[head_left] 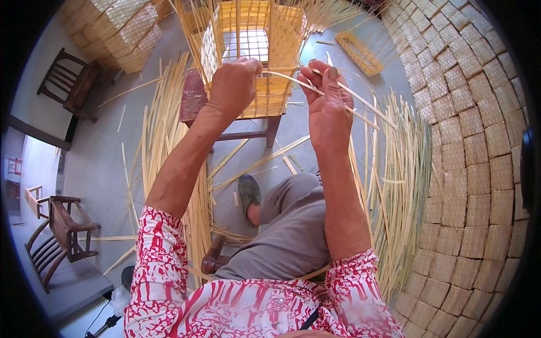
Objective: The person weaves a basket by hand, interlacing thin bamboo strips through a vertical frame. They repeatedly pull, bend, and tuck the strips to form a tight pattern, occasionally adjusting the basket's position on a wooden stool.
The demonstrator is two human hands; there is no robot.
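Observation:
In front of me a partly woven bamboo basket (288, 53), with long loose ends fanning up from its rim, rests on a dark red wooden stool (193, 96). My left hand (234, 85) is closed at the basket's near edge, pinching a pale bamboo strip (282, 76). That strip bows across to my right hand (328, 110), whose fingers and thumb are closed round it, palm toward me. Two pale lengths stick out past the right hand, down to the right. The left fingertips are partly hidden behind the hand's back.
Long bamboo strips lie in a heap (400, 191) at right and another pile (160, 124) at left. Woven baskets form a tall stack (473, 141) along the right. A shallow yellow basket (359, 53) lies beyond. Wooden chairs (70, 225) stand at left.

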